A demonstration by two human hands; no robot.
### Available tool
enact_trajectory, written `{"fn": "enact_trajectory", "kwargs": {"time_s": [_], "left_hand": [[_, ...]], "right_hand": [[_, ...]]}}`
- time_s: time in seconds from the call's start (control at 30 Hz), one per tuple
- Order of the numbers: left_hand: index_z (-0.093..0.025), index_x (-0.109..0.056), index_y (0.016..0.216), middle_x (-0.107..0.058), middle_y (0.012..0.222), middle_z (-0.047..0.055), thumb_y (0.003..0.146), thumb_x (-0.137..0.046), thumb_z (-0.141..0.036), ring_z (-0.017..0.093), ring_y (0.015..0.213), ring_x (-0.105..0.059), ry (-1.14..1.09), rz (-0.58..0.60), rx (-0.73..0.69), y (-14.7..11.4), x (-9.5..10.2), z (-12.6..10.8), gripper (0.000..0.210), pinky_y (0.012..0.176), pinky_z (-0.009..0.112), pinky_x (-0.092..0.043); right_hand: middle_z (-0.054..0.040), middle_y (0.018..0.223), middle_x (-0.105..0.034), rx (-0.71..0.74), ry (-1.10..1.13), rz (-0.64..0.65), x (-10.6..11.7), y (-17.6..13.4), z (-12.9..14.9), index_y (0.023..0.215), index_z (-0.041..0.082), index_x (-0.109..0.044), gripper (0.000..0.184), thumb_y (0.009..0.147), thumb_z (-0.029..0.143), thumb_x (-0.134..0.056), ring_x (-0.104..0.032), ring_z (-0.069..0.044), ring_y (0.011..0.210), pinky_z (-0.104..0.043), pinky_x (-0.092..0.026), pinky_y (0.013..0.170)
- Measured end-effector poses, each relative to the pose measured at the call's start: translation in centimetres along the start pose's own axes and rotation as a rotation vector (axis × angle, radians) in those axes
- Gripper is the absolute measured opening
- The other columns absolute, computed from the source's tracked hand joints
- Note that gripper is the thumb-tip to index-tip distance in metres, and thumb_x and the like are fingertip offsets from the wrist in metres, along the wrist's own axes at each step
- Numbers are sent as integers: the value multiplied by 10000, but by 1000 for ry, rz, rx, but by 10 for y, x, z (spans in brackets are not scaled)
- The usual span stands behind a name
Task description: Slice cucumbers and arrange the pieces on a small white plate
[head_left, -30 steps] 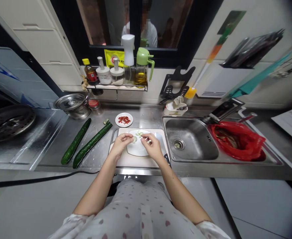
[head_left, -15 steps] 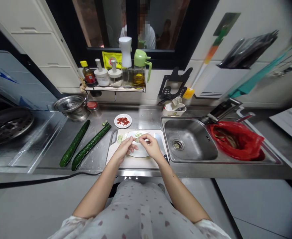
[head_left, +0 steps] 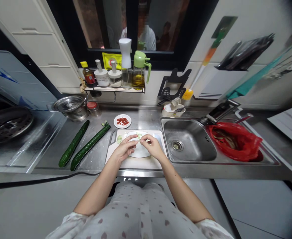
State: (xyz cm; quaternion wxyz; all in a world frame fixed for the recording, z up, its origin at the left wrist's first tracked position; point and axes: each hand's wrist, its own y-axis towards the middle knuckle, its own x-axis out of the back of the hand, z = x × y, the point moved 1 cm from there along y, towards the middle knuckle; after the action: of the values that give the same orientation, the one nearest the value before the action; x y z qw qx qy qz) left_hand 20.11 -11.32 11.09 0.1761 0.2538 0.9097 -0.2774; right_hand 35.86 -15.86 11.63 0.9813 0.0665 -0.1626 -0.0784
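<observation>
Over the white plate (head_left: 138,154), my right hand (head_left: 152,147) is closed in a pinch on a thin cucumber slice, which shows only as a pale sliver at the fingertips. My left hand (head_left: 123,149) hovers at the plate's left side, thumb and forefinger apart, holding nothing I can see. Pale green cucumber slices (head_left: 139,135) lie at the far part of the plate. It rests on a white cutting board (head_left: 133,164), where more cucumber slices (head_left: 119,138) sit at the left. Two long cucumbers (head_left: 74,143) lie on the steel counter to the left.
A small plate (head_left: 122,126) of chopped red pieces stands behind the board. The sink (head_left: 193,146) is to the right, with a red plastic bag (head_left: 237,142) beside it. A lidded pot (head_left: 72,109) and a seasoning shelf (head_left: 114,89) are at the back.
My left thumb and forefinger have spread apart and drawn away from the slice. The right hand keeps its pinch in nearly the same place, and the slice has turned more edge-on.
</observation>
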Motion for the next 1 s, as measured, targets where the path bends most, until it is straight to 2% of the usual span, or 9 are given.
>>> {"fn": "enact_trajectory", "kwargs": {"time_s": [0.23, 0.43, 0.67, 1.0], "left_hand": [[-194, -616, 1089, -588, 716, -25, 588, -783, -297, 53, 601, -502, 135, 10, -52, 0, 2, -1, 538, 516, 158, -313], [-167, -594, 1022, -604, 683, -31, 621, -744, -294, 89, 663, -544, 293, -15, -297, 0, -4, -3, 446, 690, 222, -396], [-163, -596, 954, -592, 676, -30, 666, -683, -253, 89, 635, -535, 513, -99, -475, 5, -7, 3, 315, 628, 208, -390], [-169, -620, 963, -627, 701, -14, 703, -653, -257, 98, 642, -554, 649, -143, -498, 39, 6, 29, 276, 657, 219, -428]], "right_hand": [[-3, 747, -626, -33, 18, 73, 3, -1, -1, 743, 174, -610, 179, 789, 341, -561, -558, -129, 733, -230, -398, 634], [2, 712, -613, -75, 73, 104, 9, -2, -1, 718, 175, -601, 164, 756, 334, -594, -543, -123, 693, -245, -416, 658], [17, 622, -593, -187, 158, 191, 15, 3, -6, 700, 177, -571, 222, 732, 388, -632, -528, -102, 570, -237, -433, 587], [22, 530, -585, -284, 102, 271, 28, 20, -38, 688, 172, -551, 398, 667, 544, -691, -515, -91, 468, -214, -414, 499]]}}
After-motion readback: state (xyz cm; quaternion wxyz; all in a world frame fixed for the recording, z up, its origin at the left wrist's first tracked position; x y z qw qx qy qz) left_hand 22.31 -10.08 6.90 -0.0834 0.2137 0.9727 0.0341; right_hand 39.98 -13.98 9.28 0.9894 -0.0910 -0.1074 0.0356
